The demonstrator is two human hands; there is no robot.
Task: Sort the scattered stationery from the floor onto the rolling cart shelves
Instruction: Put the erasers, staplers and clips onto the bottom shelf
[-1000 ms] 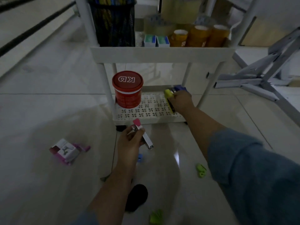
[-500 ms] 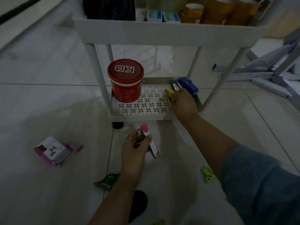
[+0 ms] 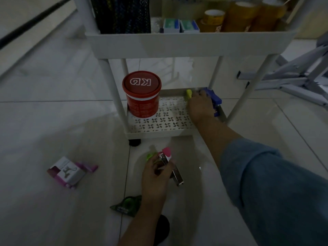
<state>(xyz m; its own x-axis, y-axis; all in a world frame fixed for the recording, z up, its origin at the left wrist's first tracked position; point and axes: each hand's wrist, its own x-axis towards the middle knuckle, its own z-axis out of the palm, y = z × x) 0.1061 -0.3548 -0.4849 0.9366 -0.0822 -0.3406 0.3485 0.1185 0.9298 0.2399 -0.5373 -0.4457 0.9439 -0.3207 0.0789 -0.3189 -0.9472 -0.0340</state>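
- The left hand (image 3: 156,176) is hovering low over the floor (image 3: 53,121) in front of the cart (image 3: 177,43), its grip closed around a pink stapler (image 3: 171,167) whose metal end is pointing down to the right.
- A small green item (image 3: 150,155) is also showing at the fingertips of that hand; it is too blurred to name.
- The right hand (image 3: 200,105) is reaching into the bottom shelf (image 3: 159,125), palm down at the right rear corner.
- Its fingers are lying over a yellow stapler (image 3: 189,94) and a blue stapler (image 3: 215,99); its grip seems loose, but I cannot tell whether it is clasping either one.
- A red tub (image 3: 142,95) is standing upright on the left of the same shelf, apart from the hand.
- A pink and white box (image 3: 70,172) is lying on the floor to the left, and a green tape dispenser (image 3: 126,204) is lying just beside the left wrist.
- Tape rolls (image 3: 237,16), small boxes (image 3: 180,25) and a black mesh holder (image 3: 122,15) are sitting on the shelf above.
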